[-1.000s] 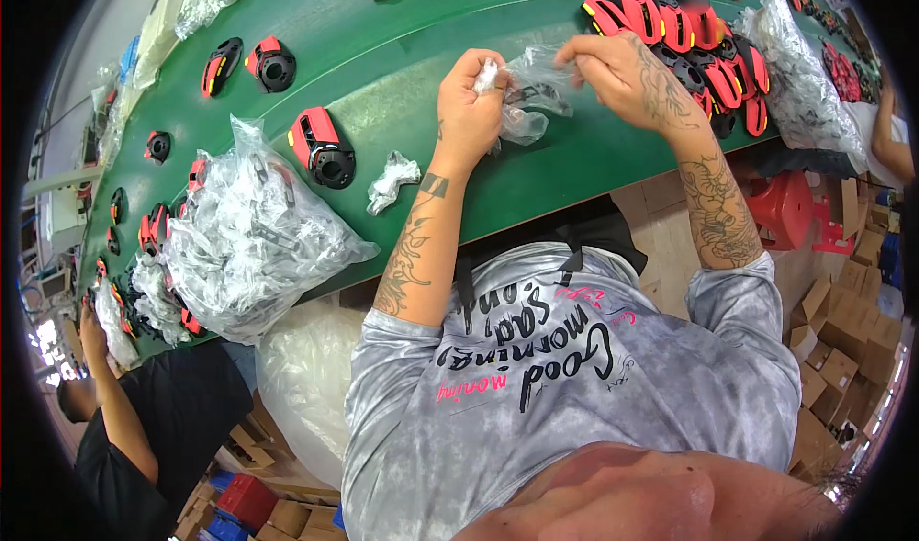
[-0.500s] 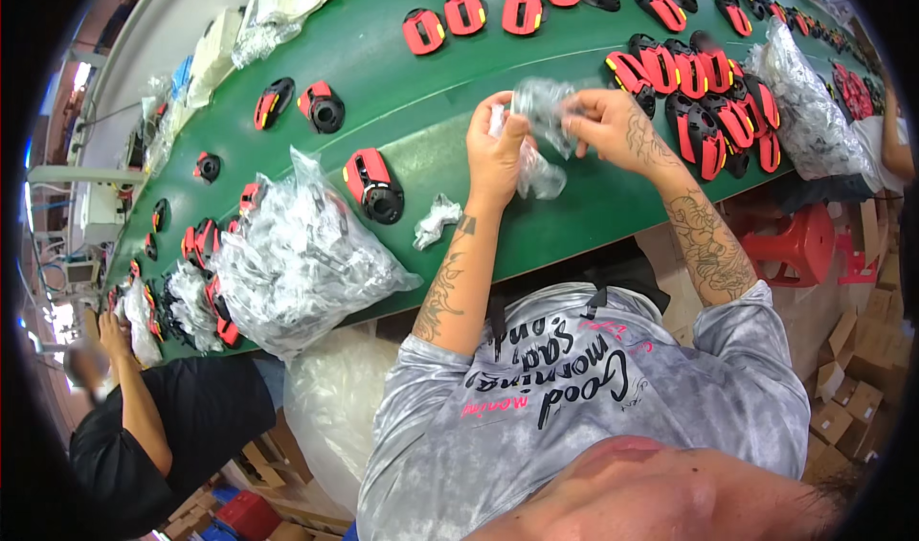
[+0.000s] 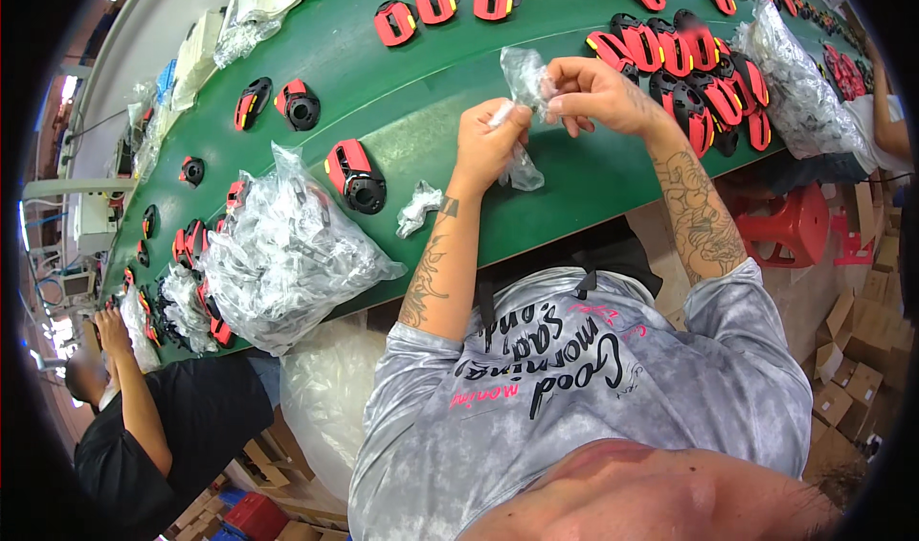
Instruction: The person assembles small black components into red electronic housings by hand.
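My left hand [image 3: 488,144] is closed round a crumpled clear plastic bag, part of which, the lower bag end [image 3: 522,171], hangs below the fist. My right hand [image 3: 601,97] pinches the upper piece of clear plastic [image 3: 524,74] between thumb and fingers, close beside the left. Whether this is one bag or two, and what it contains, I cannot tell. On the green table near my left wrist lies a small crumpled plastic bag [image 3: 418,209]. Left of it rests a red-and-black shell-shaped part [image 3: 355,175] with a round black end.
A large clear bag full of small bags [image 3: 292,254] stands at the left table edge. Red-and-black parts [image 3: 713,98] are heaped at right, beside another full plastic bag [image 3: 796,91]. More lie along the green table [image 3: 431,91]. A co-worker in black [image 3: 182,421] works at left; a red stool [image 3: 790,230] stands at right.
The whole view has shifted slightly, so table things sit further left. My hands still hold the plastic; its upper part now stands up higher above my left fist.
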Tool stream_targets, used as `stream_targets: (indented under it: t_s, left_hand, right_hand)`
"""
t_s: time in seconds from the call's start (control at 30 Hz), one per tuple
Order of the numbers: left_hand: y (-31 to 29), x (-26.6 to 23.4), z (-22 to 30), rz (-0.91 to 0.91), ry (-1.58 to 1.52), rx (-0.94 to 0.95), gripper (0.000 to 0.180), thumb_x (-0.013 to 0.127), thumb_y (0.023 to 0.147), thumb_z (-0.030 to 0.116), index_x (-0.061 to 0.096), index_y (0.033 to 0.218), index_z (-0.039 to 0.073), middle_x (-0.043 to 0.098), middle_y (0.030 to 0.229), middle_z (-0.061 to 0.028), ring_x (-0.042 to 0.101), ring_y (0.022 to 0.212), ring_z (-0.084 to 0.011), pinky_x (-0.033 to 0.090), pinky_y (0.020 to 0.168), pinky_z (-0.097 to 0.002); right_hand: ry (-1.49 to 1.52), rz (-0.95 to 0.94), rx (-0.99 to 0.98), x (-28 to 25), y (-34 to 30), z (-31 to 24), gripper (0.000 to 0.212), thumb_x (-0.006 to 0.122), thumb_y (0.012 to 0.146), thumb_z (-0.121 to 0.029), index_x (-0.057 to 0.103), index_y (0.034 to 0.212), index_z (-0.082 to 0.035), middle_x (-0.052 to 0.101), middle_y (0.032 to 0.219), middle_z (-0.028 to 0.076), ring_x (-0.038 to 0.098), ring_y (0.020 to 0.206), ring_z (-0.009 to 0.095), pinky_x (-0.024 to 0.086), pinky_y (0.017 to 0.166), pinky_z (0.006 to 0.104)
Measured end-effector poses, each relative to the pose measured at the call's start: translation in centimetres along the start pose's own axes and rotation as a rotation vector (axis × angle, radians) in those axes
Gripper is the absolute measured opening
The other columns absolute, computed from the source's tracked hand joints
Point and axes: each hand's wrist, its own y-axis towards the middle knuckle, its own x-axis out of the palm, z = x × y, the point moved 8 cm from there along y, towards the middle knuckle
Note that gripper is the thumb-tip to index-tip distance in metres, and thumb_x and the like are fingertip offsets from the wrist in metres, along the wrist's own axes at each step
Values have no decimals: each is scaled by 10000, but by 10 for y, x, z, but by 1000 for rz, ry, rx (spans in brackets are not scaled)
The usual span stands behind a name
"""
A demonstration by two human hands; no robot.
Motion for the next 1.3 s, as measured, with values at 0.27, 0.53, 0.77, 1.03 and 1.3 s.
stream_targets:
  t_s: [0.27, 0.53, 0.77, 1.03, 1.3]
  left_hand:
    - [4, -31, -1, 266, -613, -51, 121, 550, 861, -3, 613, 954, -50, 686, 977, -135, 686, 774, -218, 613, 735, -374]
    - [-11, -73, 41, 653, -252, 364, 119, 540, 794, -89, 588, 850, 5, 653, 854, -113, 589, 638, -144, 512, 549, -279]
    - [88, -152, 134, 729, 834, 8, 511, 729, 844, 352, 658, 1164, -39, 716, 1030, -184, 697, 934, -270, 555, 784, -382]
    - [138, -239, 57, 746, 1099, -502, 1002, 811, 717, 616, 568, 1365, -108, 655, 1277, -303, 673, 1154, -410, 529, 1006, -434]
    - [35, -48, 89, 345, -86, 12, 512, 810, 812, 23, 607, 1277, -42, 718, 1003, -113, 715, 793, -190, 613, 637, -314]
  right_hand:
    - [151, 121, 93, -27, -14, 21, 172, 665, 980, -205, 571, 955, -63, 688, 788, 76, 715, 664, 146, 473, 460, 230]
    - [-16, 165, 161, -1, -20, 73, 306, 563, 927, -52, 551, 1223, 23, 638, 745, 64, 579, 554, 107, 456, 504, 276]
    - [144, 589, -8, -18, -37, 77, 217, 606, 1010, -111, 700, 1162, 11, 627, 671, 33, 545, 485, 68, 431, 453, 229]
    - [159, 663, -266, -20, -36, 69, 184, 634, 994, -104, 715, 1120, 4, 748, 944, 79, 730, 788, 110, 542, 556, 241]
    - [196, 660, -176, -34, -40, 83, 427, 689, 950, -43, 566, 1349, 46, 740, 1134, 133, 677, 846, 93, 547, 605, 230]
